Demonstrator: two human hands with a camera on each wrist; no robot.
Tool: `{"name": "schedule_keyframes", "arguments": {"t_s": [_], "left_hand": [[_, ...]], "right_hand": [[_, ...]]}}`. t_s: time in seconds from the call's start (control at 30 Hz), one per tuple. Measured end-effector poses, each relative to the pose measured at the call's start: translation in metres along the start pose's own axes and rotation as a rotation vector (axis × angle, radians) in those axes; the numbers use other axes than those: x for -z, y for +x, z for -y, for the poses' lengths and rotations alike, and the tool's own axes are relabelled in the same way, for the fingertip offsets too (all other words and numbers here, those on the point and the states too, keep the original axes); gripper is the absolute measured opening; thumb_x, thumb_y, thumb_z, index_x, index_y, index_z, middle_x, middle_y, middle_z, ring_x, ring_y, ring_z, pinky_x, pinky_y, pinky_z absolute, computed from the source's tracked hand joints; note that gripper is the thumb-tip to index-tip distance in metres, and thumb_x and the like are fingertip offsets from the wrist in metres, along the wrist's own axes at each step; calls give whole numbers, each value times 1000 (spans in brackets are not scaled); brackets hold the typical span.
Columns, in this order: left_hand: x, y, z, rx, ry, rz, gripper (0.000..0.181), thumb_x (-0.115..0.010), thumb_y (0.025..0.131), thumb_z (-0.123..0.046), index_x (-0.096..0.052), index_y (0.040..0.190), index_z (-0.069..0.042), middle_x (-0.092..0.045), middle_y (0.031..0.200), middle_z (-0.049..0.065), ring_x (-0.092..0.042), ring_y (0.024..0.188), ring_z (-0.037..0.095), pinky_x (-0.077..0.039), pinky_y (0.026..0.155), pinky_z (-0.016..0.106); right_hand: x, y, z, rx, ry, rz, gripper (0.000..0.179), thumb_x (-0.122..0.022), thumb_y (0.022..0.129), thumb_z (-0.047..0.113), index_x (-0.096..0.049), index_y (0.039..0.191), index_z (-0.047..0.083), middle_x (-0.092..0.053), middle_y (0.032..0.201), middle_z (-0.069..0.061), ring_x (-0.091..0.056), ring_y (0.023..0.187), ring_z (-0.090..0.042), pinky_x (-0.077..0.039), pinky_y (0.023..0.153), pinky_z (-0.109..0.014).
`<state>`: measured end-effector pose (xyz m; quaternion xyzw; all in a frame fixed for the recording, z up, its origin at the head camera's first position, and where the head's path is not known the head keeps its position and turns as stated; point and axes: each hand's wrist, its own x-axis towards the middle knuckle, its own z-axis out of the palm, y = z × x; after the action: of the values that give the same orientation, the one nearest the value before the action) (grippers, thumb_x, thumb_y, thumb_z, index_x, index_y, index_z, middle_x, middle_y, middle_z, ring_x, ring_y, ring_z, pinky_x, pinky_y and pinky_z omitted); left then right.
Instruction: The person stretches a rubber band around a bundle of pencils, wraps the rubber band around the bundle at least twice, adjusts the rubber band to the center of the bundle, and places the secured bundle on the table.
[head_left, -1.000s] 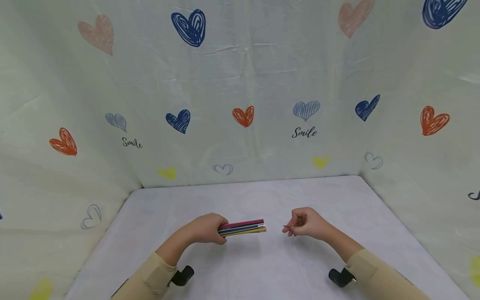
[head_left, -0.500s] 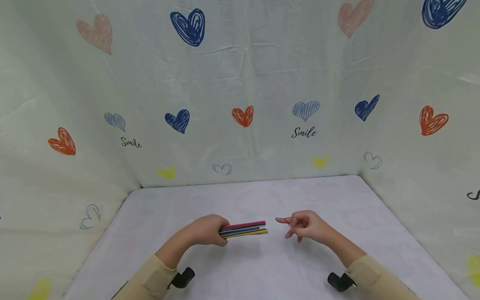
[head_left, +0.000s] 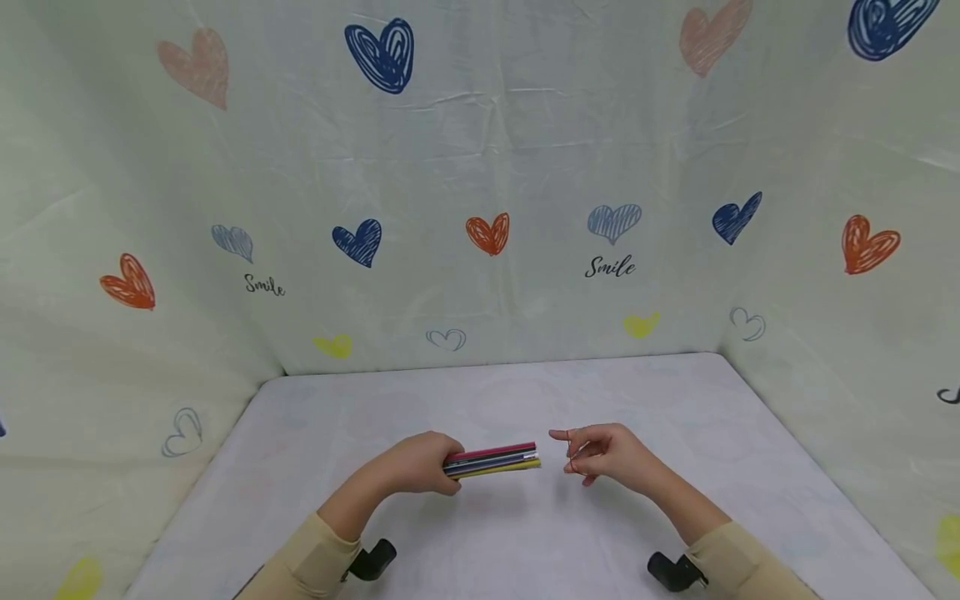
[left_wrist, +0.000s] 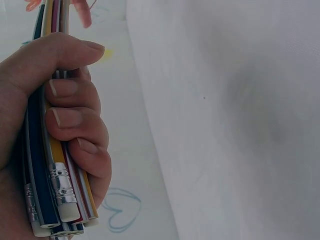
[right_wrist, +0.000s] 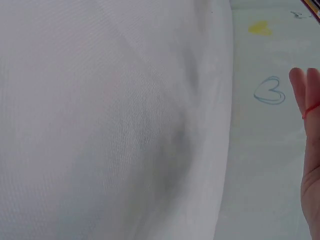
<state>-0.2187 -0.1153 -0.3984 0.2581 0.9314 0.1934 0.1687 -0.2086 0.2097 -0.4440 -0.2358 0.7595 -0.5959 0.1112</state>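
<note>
In the head view my left hand (head_left: 422,462) grips a bundle of pencils (head_left: 497,459) above the table, their far ends pointing right. The left wrist view shows fingers and thumb wrapped round the pencils (left_wrist: 39,160), several with white erasers at the near end. Facing the bundle, a short gap away, is my right hand (head_left: 617,454). A thin red rubber band (head_left: 568,446) is looped over its spread fingers and stretched between them. The right wrist view catches only part of that hand (right_wrist: 312,150), with two straight fingers and the red band (right_wrist: 311,109) across them.
A white cloth covers the table (head_left: 495,396) beneath both hands. Behind it and at the sides hangs a pale curtain (head_left: 420,158) printed with hearts and "Smile". A black camera sits at each wrist, the left one (head_left: 373,559) and the right one (head_left: 670,572).
My right hand's fingers have spread from a pinch, and the red rubber band, small and bunched before, is now stretched across them. The pencil bundle has shifted slightly right in my left hand.
</note>
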Motion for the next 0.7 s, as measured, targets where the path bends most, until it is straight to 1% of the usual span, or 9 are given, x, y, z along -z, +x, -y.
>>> {"name": "schedule_keyframes", "arguments": {"t_s": [0.07,0.17,0.23,0.3,0.47,0.6,0.7], "left_hand": [[-1,0,-1,-1,0,-1,14,-78,76,-15,-68,85,-13,-58,71,-8,-53,64,11,-46,63,29],[-2,1,-3,2,-2,-2,14,-78,77,-14,-67,85,-13,-58,71,-8,-53,64,11,-46,63,29],[-3,2,-5,5,1,-5,14,-78,77,-14,-68,86,-12,-58,71,-8,-53,65,11,-46,64,29],[-4,3,-8,13,0,-4,15,-78,77,-15,-68,87,-12,-58,72,-8,-53,65,11,-47,65,29],[-5,7,-13,37,-5,-3,17,-79,78,-18,-69,90,-12,-59,73,-8,-55,67,12,-48,66,29],[-5,9,-15,39,-4,-13,18,-80,78,-20,-69,90,-12,-59,72,-8,-55,67,12,-49,67,29],[-4,9,-16,22,-10,-17,18,-81,78,-20,-69,89,-12,-59,72,-8,-55,66,11,-49,67,29]], "right_hand": [[-3,0,1,8,-8,-17,25,-75,83,6,-69,106,-3,-57,130,-25,-70,87,-28,-57,66,-40],[-9,1,2,64,-6,-30,41,-76,82,3,-65,121,-3,-53,129,-26,-68,96,-30,-57,71,-38],[-14,3,4,104,8,-36,47,-76,81,0,-61,126,-4,-50,129,-26,-66,101,-31,-56,73,-38],[-20,5,7,137,36,-39,51,-77,80,-2,-59,128,-4,-48,132,-26,-65,104,-30,-55,75,-38],[-33,9,15,173,103,-38,57,-80,77,-1,-59,130,-3,-46,135,-25,-63,105,-23,-55,76,-40],[-41,13,20,194,93,-41,54,-80,77,2,-61,128,-1,-50,132,-23,-62,106,-22,-55,76,-39],[-44,15,21,202,76,-49,50,-80,77,2,-63,124,-1,-55,129,-21,-62,104,-23,-55,76,-37]]}}
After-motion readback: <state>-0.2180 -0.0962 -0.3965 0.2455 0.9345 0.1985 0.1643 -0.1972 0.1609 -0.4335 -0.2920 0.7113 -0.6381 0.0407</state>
